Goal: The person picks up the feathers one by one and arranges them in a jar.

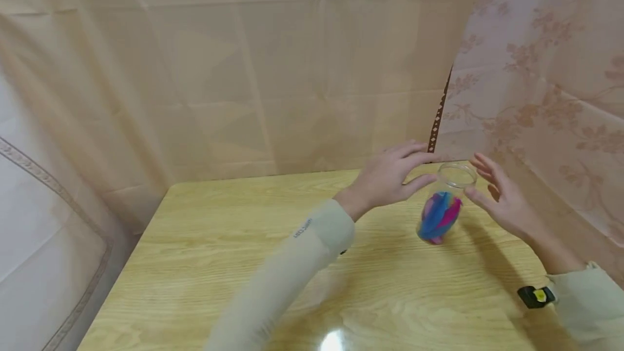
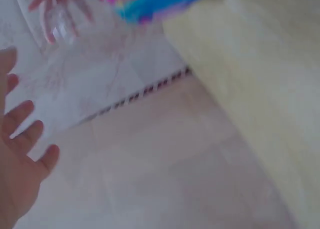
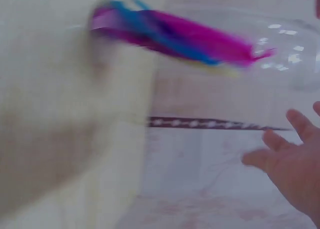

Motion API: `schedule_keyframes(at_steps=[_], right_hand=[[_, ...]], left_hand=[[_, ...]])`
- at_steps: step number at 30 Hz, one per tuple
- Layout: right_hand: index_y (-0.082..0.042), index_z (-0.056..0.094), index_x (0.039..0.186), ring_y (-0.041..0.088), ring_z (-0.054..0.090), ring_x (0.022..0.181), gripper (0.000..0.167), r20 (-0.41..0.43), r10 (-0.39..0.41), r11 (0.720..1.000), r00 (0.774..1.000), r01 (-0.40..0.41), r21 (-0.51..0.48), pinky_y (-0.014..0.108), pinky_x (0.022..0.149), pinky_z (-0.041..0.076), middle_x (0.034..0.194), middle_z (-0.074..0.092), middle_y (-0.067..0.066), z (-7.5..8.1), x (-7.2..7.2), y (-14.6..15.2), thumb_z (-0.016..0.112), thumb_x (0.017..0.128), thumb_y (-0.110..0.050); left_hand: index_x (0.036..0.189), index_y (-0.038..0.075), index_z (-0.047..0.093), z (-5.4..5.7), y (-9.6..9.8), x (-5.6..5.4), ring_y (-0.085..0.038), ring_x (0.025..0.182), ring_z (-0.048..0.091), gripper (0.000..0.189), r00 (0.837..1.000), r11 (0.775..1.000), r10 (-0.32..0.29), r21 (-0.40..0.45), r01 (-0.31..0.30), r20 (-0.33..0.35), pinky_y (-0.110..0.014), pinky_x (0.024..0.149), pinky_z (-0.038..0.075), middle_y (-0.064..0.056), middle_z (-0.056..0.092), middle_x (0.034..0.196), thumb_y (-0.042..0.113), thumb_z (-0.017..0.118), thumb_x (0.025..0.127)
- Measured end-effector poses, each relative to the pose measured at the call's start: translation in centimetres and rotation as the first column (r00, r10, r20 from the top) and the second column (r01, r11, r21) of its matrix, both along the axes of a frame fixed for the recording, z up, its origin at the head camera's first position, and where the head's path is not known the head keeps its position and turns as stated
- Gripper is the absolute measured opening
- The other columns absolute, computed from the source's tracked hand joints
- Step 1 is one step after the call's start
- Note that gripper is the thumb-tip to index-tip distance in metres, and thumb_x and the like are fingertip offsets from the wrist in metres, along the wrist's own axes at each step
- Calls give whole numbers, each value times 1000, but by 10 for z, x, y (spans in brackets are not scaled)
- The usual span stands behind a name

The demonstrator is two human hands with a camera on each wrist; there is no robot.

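Observation:
A clear, open-topped jar [image 1: 457, 184] stands at the right of the table. In its lower part are blue, magenta and purple feather-like pieces [image 1: 439, 218], which also show in the right wrist view [image 3: 175, 36], blurred. My left hand [image 1: 387, 177] is at the left of the jar's rim, fingers stretched toward it and thumb apart. On the other side, my right hand [image 1: 504, 202] has its fingers spread close by the rim. Both wrist views show loose, spread fingers, with neither hand wrapped round the jar.
The wood-grain table [image 1: 209, 264] reaches back to a beige cloth [image 1: 292, 69]. A floral cloth [image 1: 551, 85] hangs along the right side, close behind the right hand. A black band with a yellow patch [image 1: 536, 297] is at the right wrist.

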State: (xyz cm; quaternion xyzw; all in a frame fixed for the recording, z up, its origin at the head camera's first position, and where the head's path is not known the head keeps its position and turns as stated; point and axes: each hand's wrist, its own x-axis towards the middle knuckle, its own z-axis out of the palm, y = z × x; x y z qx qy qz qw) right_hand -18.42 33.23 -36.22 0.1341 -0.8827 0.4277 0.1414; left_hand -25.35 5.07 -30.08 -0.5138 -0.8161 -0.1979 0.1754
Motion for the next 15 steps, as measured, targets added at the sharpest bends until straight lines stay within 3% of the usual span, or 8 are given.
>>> schedule_keyframes(at_steps=[4,7,10,15], right_hand=[[-27,28,161,39,20,150,68,-158,-48,992,986,65,105,70,115,10,164,26,14,23,2,-16,61,102,-18],[-25,35,159,38,23,150,63,-245,-45,978,968,93,188,70,115,14,164,28,7,39,2,-32,62,102,-21],[-20,37,158,37,21,151,61,-291,-31,958,956,112,264,68,116,16,165,29,5,51,3,-50,62,102,-25],[-12,39,157,32,19,153,64,-363,24,934,932,108,341,60,119,17,163,31,9,62,0,-80,64,101,-32]], left_hand=[[151,25,50,6,-44,-2,-25,151,27,51,988,981,134,-130,-143,-76,-47,120,25,-5,39,160,48,50,105],[151,25,49,6,-80,-5,-28,150,28,52,964,954,229,-166,-250,-133,-50,119,27,-7,39,160,51,47,106],[152,23,49,-1,-119,-7,-32,150,28,54,937,929,308,-160,-333,-166,-52,119,26,-10,39,159,51,46,106],[157,19,41,-21,-187,-8,-36,153,16,61,887,873,452,-157,-462,-97,-56,121,18,-16,30,163,52,44,106]])
